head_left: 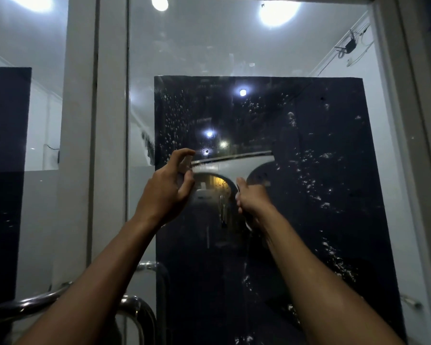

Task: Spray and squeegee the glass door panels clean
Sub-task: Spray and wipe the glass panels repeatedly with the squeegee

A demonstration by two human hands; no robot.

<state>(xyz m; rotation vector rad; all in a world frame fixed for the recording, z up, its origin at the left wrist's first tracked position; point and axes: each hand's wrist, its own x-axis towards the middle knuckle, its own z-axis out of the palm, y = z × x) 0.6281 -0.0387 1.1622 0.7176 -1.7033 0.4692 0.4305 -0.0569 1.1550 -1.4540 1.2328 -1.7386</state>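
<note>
Head view: your left hand [168, 188] curls round a spray bottle [186, 165], mostly hidden. Your right hand [250, 200] grips the squeegee [234, 161] handle, blade on the wet glass door [321, 170] at frame centre.

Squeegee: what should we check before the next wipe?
1. Right hand holds the squeegee firmly by its handle: ok.
2. Blade lies flat on the glass door panel: cannot tell; contact is not visible.
3. Glass is wet, with droplets to wipe: ok.
4. Left hand holds the spray bottle away from the blade's middle: ok, though the bottle is faint and sits near the blade's left end.
5. Door handles are out of the way: ok, they sit low and left.
</note>
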